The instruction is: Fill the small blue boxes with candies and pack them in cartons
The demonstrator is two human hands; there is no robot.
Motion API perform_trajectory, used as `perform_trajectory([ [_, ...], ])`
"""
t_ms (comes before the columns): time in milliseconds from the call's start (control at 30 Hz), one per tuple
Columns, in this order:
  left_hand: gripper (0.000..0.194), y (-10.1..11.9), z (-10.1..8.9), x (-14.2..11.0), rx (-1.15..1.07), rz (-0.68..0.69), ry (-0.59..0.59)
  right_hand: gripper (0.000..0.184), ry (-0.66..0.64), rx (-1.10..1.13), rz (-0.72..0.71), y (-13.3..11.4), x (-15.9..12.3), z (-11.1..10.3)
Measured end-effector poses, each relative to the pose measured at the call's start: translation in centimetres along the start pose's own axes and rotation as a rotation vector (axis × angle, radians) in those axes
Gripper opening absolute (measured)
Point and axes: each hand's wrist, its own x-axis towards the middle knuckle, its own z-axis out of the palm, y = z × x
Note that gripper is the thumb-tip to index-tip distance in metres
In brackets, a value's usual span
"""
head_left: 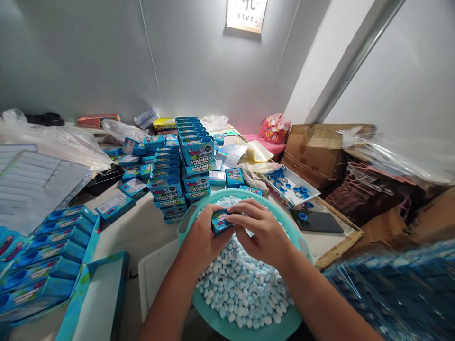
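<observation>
My left hand (203,239) and my right hand (263,232) are both closed around one small blue candy box (221,220), held just above a round teal basin (304,248). The basin is filled with several small white and pale-blue candies (241,284). My right fingers curl over the box's top right end. My left fingers wrap it from the left and below.
Stacks of blue candy boxes (195,161) stand behind the basin. More blue boxes (39,265) lie in an open carton at left. A white tray of blue caps (293,187), a black phone (316,221) and cardboard boxes (320,147) are at right.
</observation>
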Motion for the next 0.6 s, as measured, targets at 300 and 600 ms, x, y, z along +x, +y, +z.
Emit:
perform_trajectory([
  [300, 0.036, 0.0, 0.5, 0.0, 0.027, 0.009, 0.061, 0.041, 0.133, 0.040, 0.077, 0.7, -0.4, -0.1],
  [600, 0.077, 1.5, -8.4, -4.0, 0.227, -0.213, 0.408, 0.031, 0.060, 0.055, 0.497, 3.0, -2.2, 0.3],
])
